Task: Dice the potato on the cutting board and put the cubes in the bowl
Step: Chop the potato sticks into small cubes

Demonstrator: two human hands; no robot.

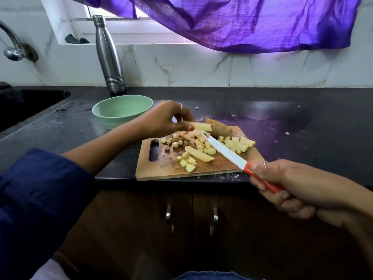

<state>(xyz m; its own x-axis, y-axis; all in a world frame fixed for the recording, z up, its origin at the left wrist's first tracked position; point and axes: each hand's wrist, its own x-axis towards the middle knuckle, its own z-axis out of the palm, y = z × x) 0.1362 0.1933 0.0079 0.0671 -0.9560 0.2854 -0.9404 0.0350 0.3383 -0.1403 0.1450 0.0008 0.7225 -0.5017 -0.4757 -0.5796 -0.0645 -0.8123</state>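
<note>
A wooden cutting board (165, 168) lies at the counter's front edge, strewn with several pale potato cubes (234, 144). One long potato strip (199, 154) rests on the board. My left hand (163, 118) pinches another potato strip (198, 125) just above the board's far side. Behind that strip sits a larger unpeeled potato piece (220, 127). My right hand (290, 184) grips the red handle of a knife (224, 151), whose blade slants across the board with its tip under the held strip. A green bowl (121, 110), with nothing visible inside, stands left of the board.
A steel bottle (109, 55) stands against the tiled wall behind the bowl. A dark sink (26, 106) with a tap (14, 47) lies at the left. A stray potato bit (287, 133) sits on the black counter to the right. Cabinet doors are below.
</note>
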